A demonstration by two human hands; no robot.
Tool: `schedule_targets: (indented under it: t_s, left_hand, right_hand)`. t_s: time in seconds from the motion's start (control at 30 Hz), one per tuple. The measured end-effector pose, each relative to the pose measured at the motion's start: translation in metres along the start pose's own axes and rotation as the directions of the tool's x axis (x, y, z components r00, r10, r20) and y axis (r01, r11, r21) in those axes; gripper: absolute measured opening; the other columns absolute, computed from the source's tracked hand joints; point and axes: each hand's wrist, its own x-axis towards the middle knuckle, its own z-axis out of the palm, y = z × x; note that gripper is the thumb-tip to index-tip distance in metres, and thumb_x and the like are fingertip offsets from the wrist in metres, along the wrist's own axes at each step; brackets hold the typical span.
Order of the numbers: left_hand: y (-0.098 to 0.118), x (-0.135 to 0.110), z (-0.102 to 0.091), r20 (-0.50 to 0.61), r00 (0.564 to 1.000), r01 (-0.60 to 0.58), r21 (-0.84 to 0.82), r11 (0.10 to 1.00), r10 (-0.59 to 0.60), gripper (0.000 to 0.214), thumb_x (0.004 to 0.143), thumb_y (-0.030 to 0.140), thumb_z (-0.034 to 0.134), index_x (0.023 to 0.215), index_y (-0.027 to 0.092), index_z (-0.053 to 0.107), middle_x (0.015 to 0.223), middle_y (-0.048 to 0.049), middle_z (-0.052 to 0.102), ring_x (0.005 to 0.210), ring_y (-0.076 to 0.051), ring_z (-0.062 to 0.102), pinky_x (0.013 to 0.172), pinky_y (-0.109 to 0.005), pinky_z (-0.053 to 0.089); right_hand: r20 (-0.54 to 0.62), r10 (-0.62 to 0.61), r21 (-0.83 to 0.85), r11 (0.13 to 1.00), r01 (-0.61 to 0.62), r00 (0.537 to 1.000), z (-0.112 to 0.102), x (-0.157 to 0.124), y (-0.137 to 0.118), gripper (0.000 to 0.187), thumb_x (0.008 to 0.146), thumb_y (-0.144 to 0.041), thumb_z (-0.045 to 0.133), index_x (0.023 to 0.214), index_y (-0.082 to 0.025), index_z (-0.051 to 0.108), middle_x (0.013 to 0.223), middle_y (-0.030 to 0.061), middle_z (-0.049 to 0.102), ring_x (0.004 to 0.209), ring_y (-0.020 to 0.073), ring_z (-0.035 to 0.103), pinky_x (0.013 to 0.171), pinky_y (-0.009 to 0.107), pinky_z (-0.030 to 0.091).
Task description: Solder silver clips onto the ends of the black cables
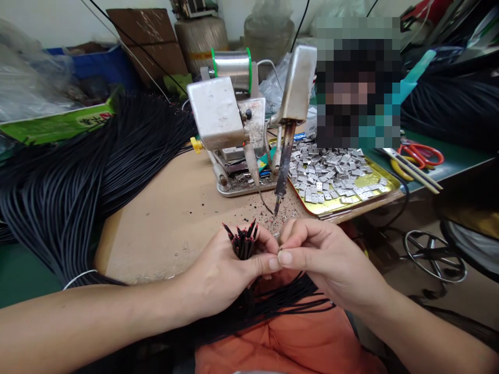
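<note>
My left hand (222, 275) is closed around a bundle of thin black cables (244, 245), whose cut ends stick up with red tips. The cables hang down from that hand over my orange garment (288, 345). My right hand (323, 259) is beside it, with thumb and forefinger pinched together close to my left thumb. Anything between those fingertips is too small to tell. A blackened soldering iron (286, 158) stands just beyond my hands, its tip (277, 206) pointing down at the tabletop.
A large mass of black cable (58, 176) covers the left side of the tan table (167, 228). Ahead stand a dented metal-cased machine (216, 114) and a solder spool (233, 70). Small metal pieces fill a yellow tray (331, 179). Red-handled scissors (419, 156) lie at right.
</note>
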Motion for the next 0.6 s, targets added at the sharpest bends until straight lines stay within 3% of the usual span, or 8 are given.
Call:
schedule_targets:
  t_s: [0.07,0.13,0.2,0.27,0.3,0.37,0.47,0.6]
  left_hand:
    - [-0.001,0.0,-0.001,0.01,1.0,-0.001,0.011,1.0,0.001,0.017,0.078,0.024,0.081,0.077,0.013,0.068,0.059,0.0033,0.062,0.05,-0.005,0.048,0.044,-0.014,0.036]
    - [-0.002,0.002,-0.002,-0.011,1.0,-0.007,0.049,0.999,0.008,0.018,0.082,0.029,0.078,0.082,0.013,0.07,0.06,0.0026,0.062,0.048,-0.005,0.048,0.043,-0.014,0.036]
    - [-0.003,0.005,-0.004,-0.076,0.997,-0.01,0.095,0.995,0.017,0.019,0.083,0.031,0.076,0.09,0.014,0.071,0.059,0.0028,0.062,0.046,-0.005,0.047,0.042,-0.014,0.035]
    - [-0.004,0.008,-0.004,-0.141,0.99,0.009,0.121,0.993,0.008,0.023,0.082,0.032,0.077,0.095,0.013,0.072,0.058,0.0027,0.061,0.043,-0.004,0.045,0.04,-0.014,0.033]
    - [-0.004,0.01,-0.005,-0.159,0.987,0.022,0.125,0.992,-0.001,0.025,0.081,0.032,0.078,0.096,0.013,0.073,0.057,0.0025,0.061,0.042,-0.004,0.044,0.04,-0.014,0.032]
    - [-0.004,0.012,-0.005,-0.165,0.986,0.042,0.119,0.992,-0.022,0.028,0.08,0.032,0.079,0.1,0.012,0.075,0.056,0.0017,0.061,0.041,-0.004,0.042,0.039,-0.015,0.029]
    - [-0.006,0.014,-0.005,-0.152,0.988,0.05,0.09,0.995,-0.036,0.033,0.079,0.033,0.08,0.104,0.012,0.077,0.056,0.0007,0.061,0.041,-0.004,0.041,0.039,-0.015,0.028]
    - [-0.01,0.016,-0.008,-0.144,0.989,0.029,0.043,0.999,-0.022,0.032,0.079,0.033,0.081,0.104,0.013,0.077,0.059,-0.0003,0.062,0.042,-0.005,0.042,0.039,-0.017,0.028]
  right_hand:
    - [0.025,-0.043,-0.057,0.997,0.044,0.999,0.001,0.002,-0.004,0.022,0.075,-0.026,0.085,0.072,-0.019,0.065,0.073,-0.0022,0.064,0.065,0.013,0.062,0.062,0.027,0.05]
    - [0.025,-0.165,-0.299,0.94,0.165,0.986,-0.006,0.007,-0.016,0.019,0.079,-0.027,0.082,0.073,-0.02,0.066,0.075,-0.001,0.065,0.068,0.0144,0.062,0.064,0.028,0.049]
    - [-0.012,-0.385,-0.657,0.699,0.283,0.923,-0.021,0.016,-0.029,0.009,0.084,-0.023,0.076,0.077,-0.022,0.07,0.077,0.0005,0.066,0.073,0.016,0.061,0.068,0.03,0.047]
    - [-0.06,-0.587,-0.914,0.358,0.193,0.807,-0.041,0.028,-0.04,0.005,0.088,-0.019,0.069,0.085,-0.022,0.072,0.085,0.0032,0.068,0.076,0.0183,0.06,0.071,0.033,0.046]
    - [-0.05,-0.62,-0.964,0.234,0.123,0.783,-0.051,0.034,-0.043,0.008,0.088,-0.019,0.067,0.09,-0.021,0.074,0.086,0.0044,0.068,0.074,0.0192,0.06,0.072,0.035,0.046]
    - [-0.011,-0.629,-0.996,0.077,0.048,0.777,-0.066,0.044,-0.044,0.016,0.088,-0.02,0.066,0.099,-0.019,0.076,0.087,0.0066,0.067,0.077,0.0225,0.061,0.075,0.038,0.047]
    - [0.067,-0.574,-0.998,-0.038,0.055,0.816,-0.076,0.053,-0.04,0.022,0.088,-0.02,0.063,0.105,-0.018,0.077,0.089,0.0089,0.065,0.09,0.028,0.062,0.081,0.042,0.047]
    - [0.087,-0.544,-0.996,-0.051,0.071,0.835,-0.076,0.054,-0.036,0.015,0.089,-0.02,0.062,0.095,-0.021,0.076,0.089,0.0083,0.064,0.091,0.0278,0.061,0.081,0.042,0.047]
